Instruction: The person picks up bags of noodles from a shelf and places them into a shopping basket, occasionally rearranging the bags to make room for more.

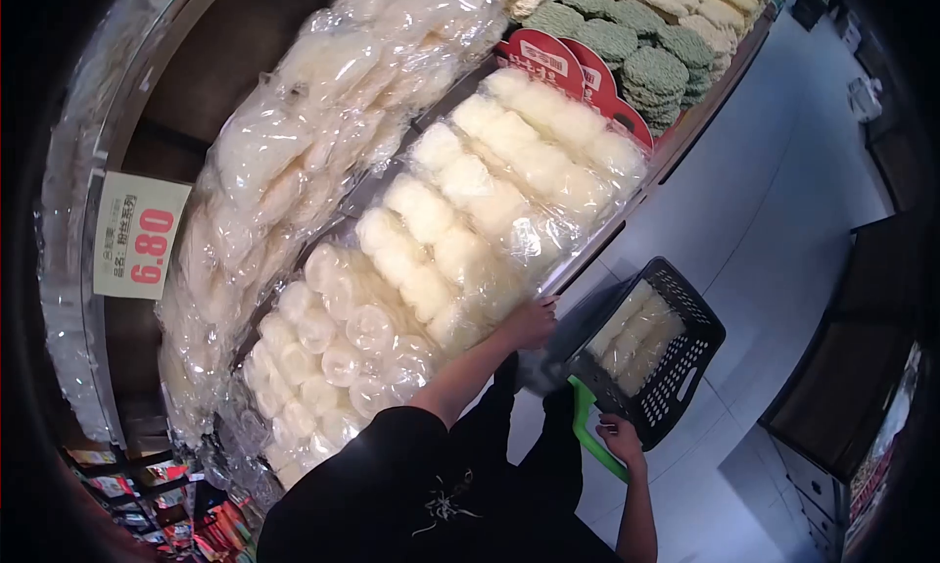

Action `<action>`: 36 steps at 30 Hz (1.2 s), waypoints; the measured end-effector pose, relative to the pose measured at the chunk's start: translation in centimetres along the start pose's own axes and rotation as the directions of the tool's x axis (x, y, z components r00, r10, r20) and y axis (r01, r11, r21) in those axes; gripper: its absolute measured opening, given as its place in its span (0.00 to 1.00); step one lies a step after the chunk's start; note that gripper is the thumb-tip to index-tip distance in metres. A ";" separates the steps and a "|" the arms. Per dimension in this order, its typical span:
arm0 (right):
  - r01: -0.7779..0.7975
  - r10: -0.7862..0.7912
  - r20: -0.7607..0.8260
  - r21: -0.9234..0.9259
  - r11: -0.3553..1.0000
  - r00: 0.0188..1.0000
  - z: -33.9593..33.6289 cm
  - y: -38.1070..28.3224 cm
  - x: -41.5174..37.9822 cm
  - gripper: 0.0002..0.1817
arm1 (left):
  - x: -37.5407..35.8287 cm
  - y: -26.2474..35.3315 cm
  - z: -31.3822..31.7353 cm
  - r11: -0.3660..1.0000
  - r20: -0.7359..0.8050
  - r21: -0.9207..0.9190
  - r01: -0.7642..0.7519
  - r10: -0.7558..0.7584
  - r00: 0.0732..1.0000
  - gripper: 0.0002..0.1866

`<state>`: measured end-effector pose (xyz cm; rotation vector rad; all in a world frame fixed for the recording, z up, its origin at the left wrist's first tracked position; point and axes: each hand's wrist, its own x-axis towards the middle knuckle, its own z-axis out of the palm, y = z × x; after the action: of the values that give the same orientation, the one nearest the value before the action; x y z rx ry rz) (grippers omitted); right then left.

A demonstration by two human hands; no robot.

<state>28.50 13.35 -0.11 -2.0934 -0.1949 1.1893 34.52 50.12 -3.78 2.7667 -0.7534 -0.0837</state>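
My left hand (530, 325) is at the shelf's front edge, beside the clear bags of pale noodle bundles (470, 259). Its fingers are curled together, and what they hold, if anything, is too small to make out. Lower right, my right hand (620, 440) grips the green handle (585, 421) of a dark shopping basket (701, 308). Inside the basket lies a clear pack of pale noodle bundles (641, 336). Round, coiled bundles in clear wrap (348, 338) fill the shelf to the left of my left forearm.
Large bags of translucent noodles (313, 122) lie behind a divider. A price card (141, 235) reads 6.80. Red signs (558, 69) stand before green noodle cakes (656, 73). Grey floor (764, 259) runs along the right, with dark shelving (822, 377) beyond it.
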 end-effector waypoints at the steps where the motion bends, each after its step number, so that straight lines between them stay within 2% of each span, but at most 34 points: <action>1: -0.025 0.027 -0.042 0.061 0.998 0.999 0.1 -2.1 -2.1 0.18 | -0.1 0.5 -1.1 0.999 -0.025 -0.027 0.033 -0.034 0.999 0.12; 2: -0.021 0.023 -0.068 0.030 0.999 0.997 0.6 -3.1 -3.2 0.18 | 0.2 1.5 -2.1 0.999 -0.065 -0.029 0.027 -0.029 0.997 0.12; 4: -0.006 0.043 -0.313 0.119 0.993 0.949 2.3 -3.7 -5.4 0.14 | 0.5 4.8 -3.6 0.920 0.247 -0.226 0.321 -0.265 0.932 0.11; 5: -0.001 0.033 -0.339 0.094 0.996 0.940 3.4 -4.6 -5.9 0.14 | 0.7 6.0 -5.8 0.788 0.267 -0.463 0.406 -0.312 0.912 0.11; 6: -0.049 0.023 -0.488 -0.040 0.998 0.872 4.7 -5.6 -6.5 0.14 | 0.6 6.8 -8.3 0.792 0.237 -0.476 0.382 -0.303 0.923 0.11; 7: -0.116 -0.008 -0.622 -0.158 0.981 0.783 5.5 -6.3 -6.7 0.15 | 0.2 7.5 -10.8 0.665 0.071 -0.635 0.393 -0.456 0.887 0.12; 8: -0.115 -0.020 -0.641 -0.169 0.979 0.767 5.8 -6.6 -6.4 0.15 | -0.2 7.6 -12.3 0.526 -0.060 -0.777 0.345 -0.608 0.792 0.12; 9: -0.211 -0.002 -0.669 -0.236 0.949 0.743 6.1 -6.8 -6.0 0.15 | -0.4 6.7 -13.2 0.482 -0.211 -0.841 0.248 -0.713 0.669 0.15; 10: -0.306 0.015 -0.697 -0.294 0.906 0.717 6.3 -6.8 -5.7 0.15 | -0.5 5.2 -14.2 0.381 -0.239 -0.906 0.186 -0.821 0.519 0.20; 11: -0.279 0.023 -0.753 -0.215 0.936 0.658 6.3 -7.2 -5.4 0.15 | -0.6 3.4 -15.1 0.303 -0.238 -0.943 0.141 -0.905 0.353 0.25; 12: -0.282 0.017 -0.766 -0.216 0.935 0.643 6.1 -7.5 -5.4 0.15 | -0.7 1.3 -15.6 0.205 -0.172 -0.967 0.155 -0.965 0.200 0.30; 13: -0.299 0.041 -0.760 -0.204 0.932 0.648 6.0 -7.8 -5.4 0.16 | -0.7 -1.0 -16.2 -0.016 0.027 -0.993 0.114 -0.995 0.094 0.35; 15: -0.318 0.063 -0.768 -0.188 0.929 0.638 5.9 -7.7 -5.5 0.16 | 0.1 -6.6 -14.1 -0.102 0.099 -0.986 0.134 -0.995 -0.034 0.42; 16: -0.326 0.077 -0.755 -0.187 0.927 0.651 6.0 -7.7 -5.5 0.17 | 0.8 -8.8 -13.2 -0.095 0.093 -0.988 0.120 -0.995 -0.019 0.42; 18: -0.339 0.089 -0.757 -0.181 0.923 0.648 6.1 -7.9 -5.6 0.18 | 2.1 -11.9 -11.8 -0.307 0.304 -0.944 0.123 -0.952 -0.046 0.41; 20: -0.373 0.118 -0.729 -0.198 0.907 0.674 6.1 -7.4 -5.4 0.19 | 3.1 -12.9 -11.6 -0.374 0.367 -0.924 0.081 -0.926 -0.088 0.46; 22: -0.379 0.109 -0.765 -0.186 0.907 0.635 6.0 -6.6 -5.1 0.20 | 2.5 -11.2 -16.0 -0.496 0.495 -0.868 -0.004 -0.868 0.040 0.51; 24: -0.373 0.156 -0.683 -0.182 0.910 0.714 6.1 -5.7 -4.7 0.21 | 2.9 -11.2 -16.1 -0.441 0.436 -0.896 -0.048 -0.896 0.082 0.62; 25: -0.409 0.067 -0.749 -0.282 0.868 0.659 6.7 -4.9 -4.2 0.22 | 3.1 -11.4 -16.1 -0.432 0.426 -0.901 -0.038 -0.898 0.111 0.62; 26: -0.412 0.075 -0.762 -0.262 0.873 0.643 6.9 -4.5 -4.0 0.22 | 3.3 -11.6 -15.9 -0.420 0.422 -0.905 0.074 -0.906 0.021 0.63; 27: -0.418 0.103 -0.734 -0.260 0.870 0.671 6.8 -4.2 -3.9 0.22 | 3.5 -11.9 -15.4 -0.412 0.406 -0.893 0.181 -0.911 -0.073 0.63; 31: -0.435 0.157 -0.679 -0.261 0.862 0.717 7.0 -3.4 -3.5 0.24 | 3.9 -14.4 -12.3 -0.453 0.451 -0.888 0.079 -0.892 -0.038 0.59; 33: -0.408 0.146 -0.666 -0.256 0.876 0.732 7.5 -4.8 -4.9 0.24 | 2.9 -16.2 -11.3 -0.486 0.461 -0.874 0.021 -0.814 0.354 0.50; 34: -0.380 0.136 -0.646 -0.255 0.889 0.751 7.6 -5.6 -5.8 0.24 | 3.0 -16.0 -11.2 -0.485 0.458 -0.874 0.017 -0.814 0.358 0.50; 36: -0.386 0.146 -0.640 -0.253 0.887 0.754 8.4 -6.4 -6.7 0.24 | 2.0 -13.4 -13.2 -0.453 0.367 -0.869 -0.200 -0.861 0.353 0.39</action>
<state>19.35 19.31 5.98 -2.8114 0.2179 0.5835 44.48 63.44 5.26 0.8166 0.8290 0.1825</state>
